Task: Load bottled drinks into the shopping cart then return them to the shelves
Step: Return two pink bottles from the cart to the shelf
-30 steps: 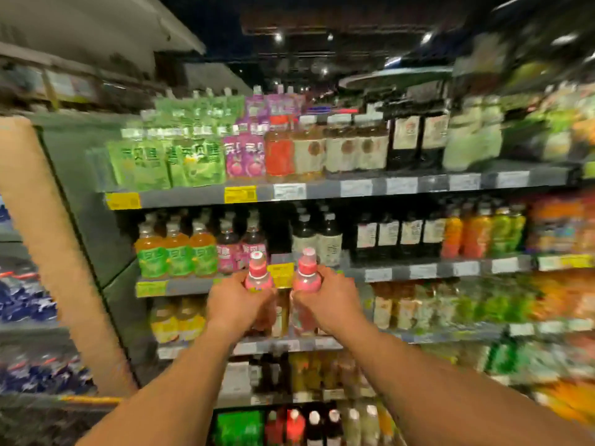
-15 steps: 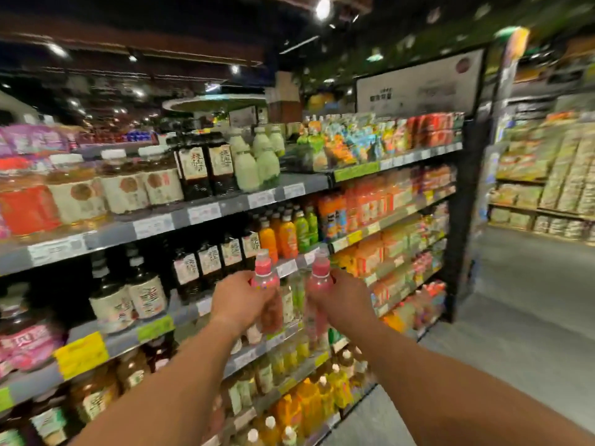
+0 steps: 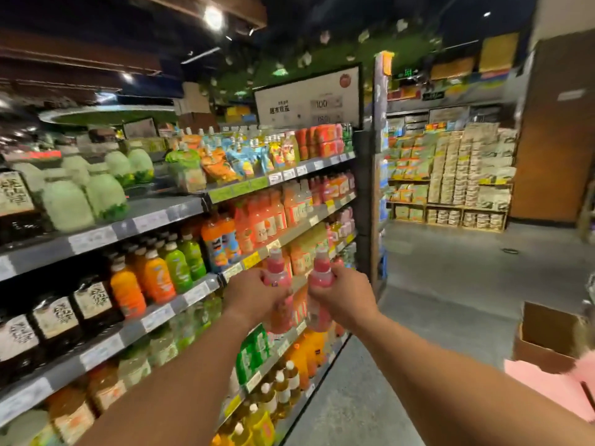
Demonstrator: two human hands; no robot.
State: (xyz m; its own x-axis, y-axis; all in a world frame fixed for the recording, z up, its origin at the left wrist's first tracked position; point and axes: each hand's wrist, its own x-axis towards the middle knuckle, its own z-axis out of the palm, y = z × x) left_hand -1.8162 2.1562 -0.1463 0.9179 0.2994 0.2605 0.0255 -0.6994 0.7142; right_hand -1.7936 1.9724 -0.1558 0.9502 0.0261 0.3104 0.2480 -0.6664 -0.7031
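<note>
Our left hand (image 3: pixel 254 296) curls its fingers round a pink bottle (image 3: pixel 279 284), gripping it at the middle; the pink cap stands clear above the knuckles. Our right hand (image 3: pixel 343 297) grips a second pink bottle (image 3: pixel 321 278) the same way. Both bottles are upright, held side by side, close together but apart. Just beyond the fingers we see the shelves (image 3: pixel 193 291) with price tags along their front edges. Left of the left hand stand orange and green bottles (image 3: pixel 161 272), farther left dark bottles (image 3: pixel 90 300) with pale labels. Above the fingers, orange drinks (image 3: pixel 264 220) fill a higher shelf. Well right of the right hand, a cardboard box (image 3: pixel 544 336) sits on the grey floor (image 3: pixel 444 284).
</note>
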